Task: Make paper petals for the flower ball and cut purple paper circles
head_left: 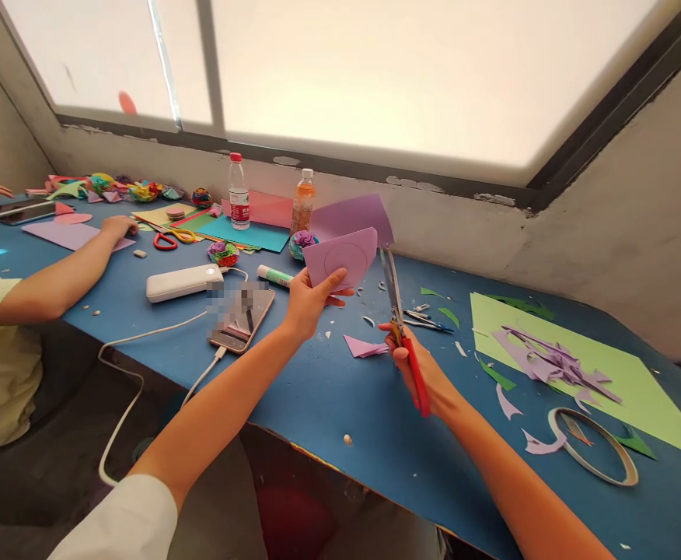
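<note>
My left hand (311, 302) pinches a piece of purple paper (340, 258) with a circle drawn on it, thumb in front and fingers behind. My right hand (416, 362) is closed around the red handles of a pair of scissors (395, 292), their blades pointing up beside the paper's right edge. Blades and paper look slightly apart, though contact is hard to judge. Behind the held piece stands a larger purple sheet (355, 214). On the table below lies a folded purple scrap (364, 347), close to my right fingers. A compass (431, 321) rests just beyond the scissors.
Light green paper (626, 389) with purple offcuts (556, 362) lies right, near a roll of tape (594, 447). At left are a phone (241, 317), a white power bank (183, 283) with cables and a glue stick (274, 276). Bottles (239, 194) stand behind. Another person's arm (66, 276) reaches in.
</note>
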The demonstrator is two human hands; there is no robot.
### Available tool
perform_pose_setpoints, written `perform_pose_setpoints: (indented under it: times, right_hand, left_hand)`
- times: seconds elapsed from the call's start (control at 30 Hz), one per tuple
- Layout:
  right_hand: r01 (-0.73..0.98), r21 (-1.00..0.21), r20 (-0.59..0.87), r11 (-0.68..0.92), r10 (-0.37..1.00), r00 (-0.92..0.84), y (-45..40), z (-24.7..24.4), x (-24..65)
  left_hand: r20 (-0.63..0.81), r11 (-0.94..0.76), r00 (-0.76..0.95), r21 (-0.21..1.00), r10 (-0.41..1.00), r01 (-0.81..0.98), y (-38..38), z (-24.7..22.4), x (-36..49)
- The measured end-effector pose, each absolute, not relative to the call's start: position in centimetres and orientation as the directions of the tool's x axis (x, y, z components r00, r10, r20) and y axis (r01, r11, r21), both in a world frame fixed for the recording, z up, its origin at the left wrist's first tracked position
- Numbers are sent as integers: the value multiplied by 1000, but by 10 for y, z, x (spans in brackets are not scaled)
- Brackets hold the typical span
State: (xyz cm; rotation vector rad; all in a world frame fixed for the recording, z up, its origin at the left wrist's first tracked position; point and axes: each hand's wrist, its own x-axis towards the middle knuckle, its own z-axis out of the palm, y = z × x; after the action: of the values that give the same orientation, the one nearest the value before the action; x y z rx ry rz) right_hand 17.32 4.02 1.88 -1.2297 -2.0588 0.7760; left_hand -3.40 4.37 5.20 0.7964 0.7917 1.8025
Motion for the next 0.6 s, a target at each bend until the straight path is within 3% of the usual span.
perform_pose_setpoints:
  times: [0.23, 0.6]
  right_hand:
    - [541, -742, 160, 396, 888, -431, 38, 15, 172]
    - [455, -784, 214, 422, 872, -440, 35, 11, 169]
  left_hand:
    - [167, -276, -253, 823, 953, -497, 40, 48, -29]
    - [167, -207, -126, 862, 978, -462, 28, 49, -19]
